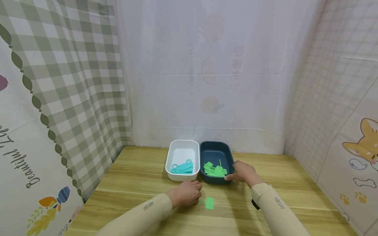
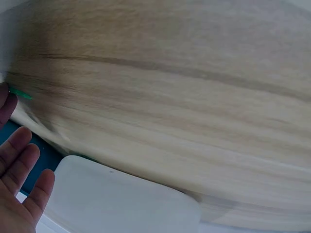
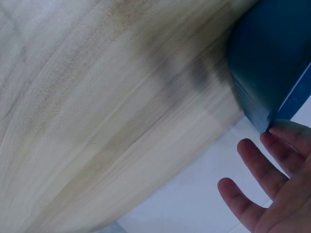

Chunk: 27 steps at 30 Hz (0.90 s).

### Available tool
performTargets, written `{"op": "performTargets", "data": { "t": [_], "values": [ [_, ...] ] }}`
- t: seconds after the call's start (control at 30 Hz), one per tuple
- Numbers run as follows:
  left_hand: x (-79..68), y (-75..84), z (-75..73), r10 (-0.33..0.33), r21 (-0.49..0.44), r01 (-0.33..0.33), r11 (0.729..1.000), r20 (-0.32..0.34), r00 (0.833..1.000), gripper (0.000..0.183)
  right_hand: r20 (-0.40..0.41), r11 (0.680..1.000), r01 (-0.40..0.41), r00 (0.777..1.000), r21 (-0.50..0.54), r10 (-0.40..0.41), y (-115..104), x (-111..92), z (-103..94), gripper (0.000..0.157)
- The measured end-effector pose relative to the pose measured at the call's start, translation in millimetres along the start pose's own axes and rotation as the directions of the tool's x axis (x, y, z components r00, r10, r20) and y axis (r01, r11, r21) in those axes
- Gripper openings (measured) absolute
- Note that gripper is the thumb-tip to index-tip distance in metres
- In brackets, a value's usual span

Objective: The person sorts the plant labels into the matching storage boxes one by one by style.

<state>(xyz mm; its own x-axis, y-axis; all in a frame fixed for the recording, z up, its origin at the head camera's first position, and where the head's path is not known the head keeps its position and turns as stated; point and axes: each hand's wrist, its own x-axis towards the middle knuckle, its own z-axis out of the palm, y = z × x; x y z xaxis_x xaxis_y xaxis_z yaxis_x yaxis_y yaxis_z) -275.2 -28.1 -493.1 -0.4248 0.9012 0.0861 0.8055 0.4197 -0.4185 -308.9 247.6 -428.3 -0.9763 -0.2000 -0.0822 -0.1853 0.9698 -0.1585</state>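
A flat green tag [image 1: 209, 203] with a thin tail lies on the table in front of the two bins. My left hand [image 1: 186, 193] is low over the tabletop and pinches the tail's end between thumb and forefinger; its other fingers are spread in the left wrist view. At the front right corner of the dark blue bin [image 1: 217, 144], my right hand [image 1: 243, 173] holds the wall and rim with thumb and fingertips. Several green tags [image 1: 218, 171] lie piled in that bin. The white bin [image 1: 182, 143] beside it holds several turquoise tags [image 1: 183, 168], some with ring ends.
The bins stand side by side near the back of the wooden table [image 1: 141, 170]. Behind them hangs a pale curtain [image 1: 177, 108]. Checked cloth [image 1: 97, 82] closes off the left side, and a printed cloth [image 1: 339, 147] the right.
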Motion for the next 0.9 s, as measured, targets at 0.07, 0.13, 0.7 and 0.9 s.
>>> {"op": "performTargets", "data": {
  "t": [0.07, 0.13, 0.7, 0.9],
  "values": [
    [-1.2, -0.6, 0.6, -0.021, -0.029, 0.022, 0.999, 0.020, 1.000, 0.011, 0.000, 1.000, -0.003, 1.000, -0.001, 0.003, 1, 0, 0.3, 0.078],
    [-2.5, -1.4, 1.5, -0.032, -0.057, 0.033, 0.998, 0.028, 0.999, 0.010, 0.001, 1.000, -0.001, 1.000, -0.003, 0.001, 1, 0, 0.6, 0.078],
    [-23.9, -15.1, 15.5, -0.043, -0.161, 0.038, 0.986, -0.028, 0.999, 0.017, -0.003, 1.000, 0.005, 1.000, -0.012, -0.005, 2, 0, 0.4, 0.079],
    [-10.5, -1.6, 10.2, -0.095, -0.209, 0.091, 0.974, -0.009, 0.995, 0.039, -0.001, 1.000, 0.003, 1.000, -0.004, -0.003, 1, 1, 0.4, 0.079]
  ]
}}
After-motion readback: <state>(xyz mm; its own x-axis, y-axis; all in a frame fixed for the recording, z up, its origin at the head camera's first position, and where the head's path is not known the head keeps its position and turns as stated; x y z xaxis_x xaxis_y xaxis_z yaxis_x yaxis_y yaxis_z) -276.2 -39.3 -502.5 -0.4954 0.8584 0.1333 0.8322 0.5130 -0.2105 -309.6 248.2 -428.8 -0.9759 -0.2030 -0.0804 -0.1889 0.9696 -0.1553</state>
